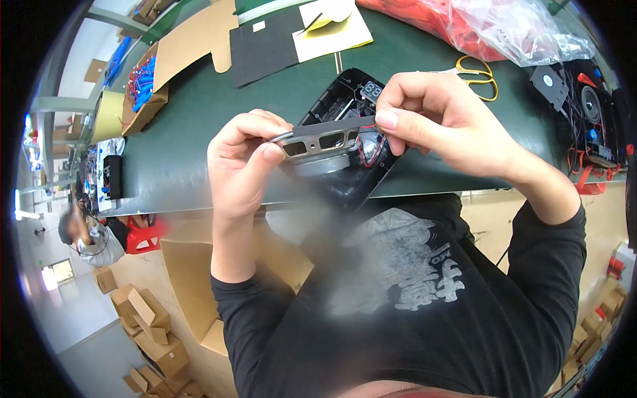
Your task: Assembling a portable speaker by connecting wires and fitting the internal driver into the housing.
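My left hand (242,159) pinches the left edge of a loudspeaker driver (322,166), which is held edge-on with its round magnet facing down. Along the upper rim of its metal frame lies a black strip (332,126). The strip's right end sits between the thumb and fingers of my right hand (441,123). Under the driver, an open black plastic housing (368,182) rests at the table's near edge, with a small digit display (372,90) at its far end. Thin red and black wires (362,158) run inside it. The driver and my hands hide part of the housing.
Yellow-handled scissors (490,89) lie beyond my right hand. Black and yellow sheets (265,53) and a carton of blue parts (142,86) are at the far left. Red material in clear plastic (491,30) lies far right, near black speaker units (590,106). A person (99,242) sits at left.
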Motion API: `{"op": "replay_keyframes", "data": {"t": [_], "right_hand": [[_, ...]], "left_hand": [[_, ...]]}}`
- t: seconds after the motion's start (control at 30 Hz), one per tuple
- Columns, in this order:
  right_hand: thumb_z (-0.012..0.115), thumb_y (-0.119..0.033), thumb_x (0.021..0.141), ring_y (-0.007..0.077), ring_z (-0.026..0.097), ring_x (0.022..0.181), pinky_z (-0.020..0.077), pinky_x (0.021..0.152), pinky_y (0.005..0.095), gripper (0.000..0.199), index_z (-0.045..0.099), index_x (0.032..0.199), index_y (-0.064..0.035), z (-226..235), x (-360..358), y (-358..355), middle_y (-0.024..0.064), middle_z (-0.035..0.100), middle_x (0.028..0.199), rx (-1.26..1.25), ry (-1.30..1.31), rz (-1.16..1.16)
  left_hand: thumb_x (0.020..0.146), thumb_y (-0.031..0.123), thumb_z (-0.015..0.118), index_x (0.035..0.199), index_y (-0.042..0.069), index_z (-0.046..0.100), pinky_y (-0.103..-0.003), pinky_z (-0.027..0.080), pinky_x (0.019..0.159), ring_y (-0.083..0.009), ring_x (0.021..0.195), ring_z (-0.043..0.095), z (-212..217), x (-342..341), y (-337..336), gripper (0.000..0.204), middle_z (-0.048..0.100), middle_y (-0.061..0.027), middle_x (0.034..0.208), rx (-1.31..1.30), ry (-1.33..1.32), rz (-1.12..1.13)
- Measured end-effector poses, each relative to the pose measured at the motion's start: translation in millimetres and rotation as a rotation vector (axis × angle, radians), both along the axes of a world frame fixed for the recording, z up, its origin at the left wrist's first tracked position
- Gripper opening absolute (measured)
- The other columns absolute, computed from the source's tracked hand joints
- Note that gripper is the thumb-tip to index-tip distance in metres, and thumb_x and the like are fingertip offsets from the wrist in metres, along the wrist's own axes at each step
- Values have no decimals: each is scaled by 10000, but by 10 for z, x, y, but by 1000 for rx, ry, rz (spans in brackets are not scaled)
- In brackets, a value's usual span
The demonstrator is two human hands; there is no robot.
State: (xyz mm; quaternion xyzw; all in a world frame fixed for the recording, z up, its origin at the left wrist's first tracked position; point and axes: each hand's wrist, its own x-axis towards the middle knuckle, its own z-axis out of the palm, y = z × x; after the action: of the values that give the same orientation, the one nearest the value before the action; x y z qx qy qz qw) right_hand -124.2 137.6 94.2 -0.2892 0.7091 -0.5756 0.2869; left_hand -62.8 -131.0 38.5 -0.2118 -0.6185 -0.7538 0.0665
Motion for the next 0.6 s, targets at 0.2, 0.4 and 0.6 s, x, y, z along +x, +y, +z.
{"op": "replay_keyframes", "data": {"t": [0.2,0.4,0.6], "right_hand": [[596,-238,976,77,609,702,468,660,245,242,635,909,-9,-25,7,-16,20,657,757,-14,-7,12],[596,-218,975,74,594,701,466,656,243,230,637,911,-2,-70,0,-37,16,641,756,-68,-41,38],[606,-218,966,71,591,702,461,642,236,228,651,921,1,-157,8,-56,14,635,750,-120,23,27]], "left_hand": [[889,127,722,954,4,618,-335,492,831,-179,851,596,-28,-5,25,174,644,-97,888,61,17,-18],[900,167,722,950,5,614,-356,497,840,-180,828,596,-12,2,33,200,638,-91,871,70,17,-7],[908,166,710,933,3,600,-362,489,804,-181,804,583,-3,-17,65,199,618,-80,838,91,46,-45]]}}
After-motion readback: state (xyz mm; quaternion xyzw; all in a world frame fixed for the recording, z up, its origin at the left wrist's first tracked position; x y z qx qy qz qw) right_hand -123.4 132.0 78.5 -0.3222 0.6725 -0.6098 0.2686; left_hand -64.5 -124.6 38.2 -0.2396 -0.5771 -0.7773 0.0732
